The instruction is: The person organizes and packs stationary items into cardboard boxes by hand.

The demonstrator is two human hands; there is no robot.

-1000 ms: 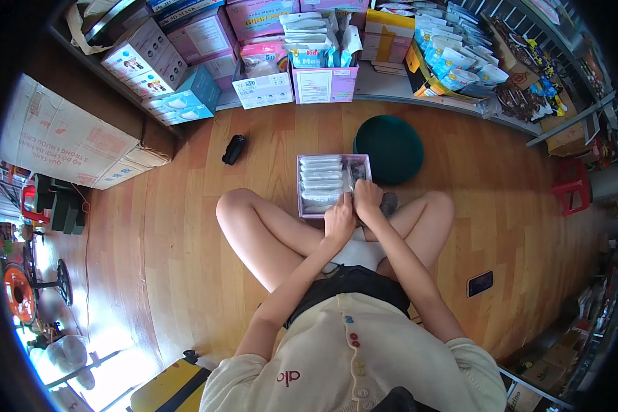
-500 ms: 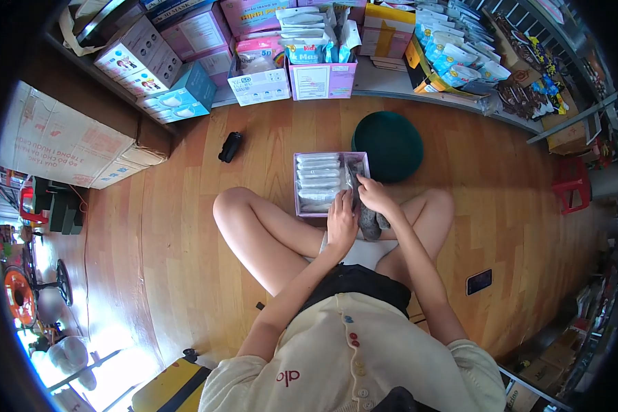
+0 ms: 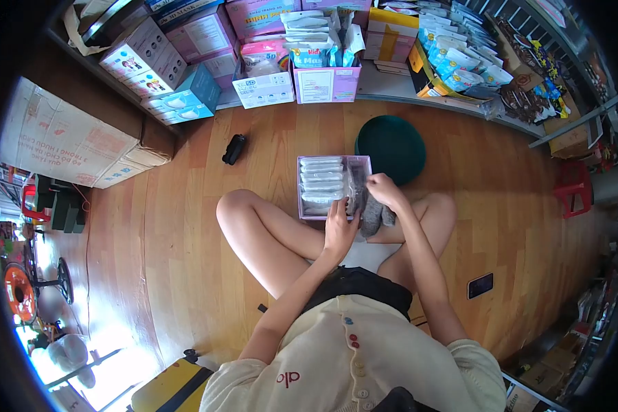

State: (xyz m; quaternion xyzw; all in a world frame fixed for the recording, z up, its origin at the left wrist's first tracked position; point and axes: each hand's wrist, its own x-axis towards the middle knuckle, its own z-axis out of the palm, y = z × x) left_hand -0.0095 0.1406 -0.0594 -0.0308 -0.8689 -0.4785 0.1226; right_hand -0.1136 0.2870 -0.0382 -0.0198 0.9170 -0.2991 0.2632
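In front of my crossed legs stands a lilac open box [image 3: 299, 189] with a row of white wrapped packets [image 3: 321, 176] on its left side. Along its right side lies a clear plastic packet [image 3: 356, 180] with dark contents. My left hand [image 3: 340, 230] rests at the box's near edge, thumb and fingers apart around the packet's lower end. Just beyond the right edge, my right hand [image 3: 386, 192] is closed, fingertips pinched. Directly below it hangs or lies a grey fuzzy cloth piece [image 3: 373, 218] with two rounded ends, apparently in its grip; the contact is hidden.
A round dark green basin [image 3: 391, 147] stands behind the box to the right. On the wooden floor lie a small black object [image 3: 234, 149] and a phone [image 3: 480, 285]. Shelves with mask boxes [image 3: 326, 84] line the back; a large carton [image 3: 75, 137] stands left.
My right hand has moved right, off the plastic packet and past the box's edge. The grey cloth piece has shifted up slightly with it. My left hand stays at the near edge.
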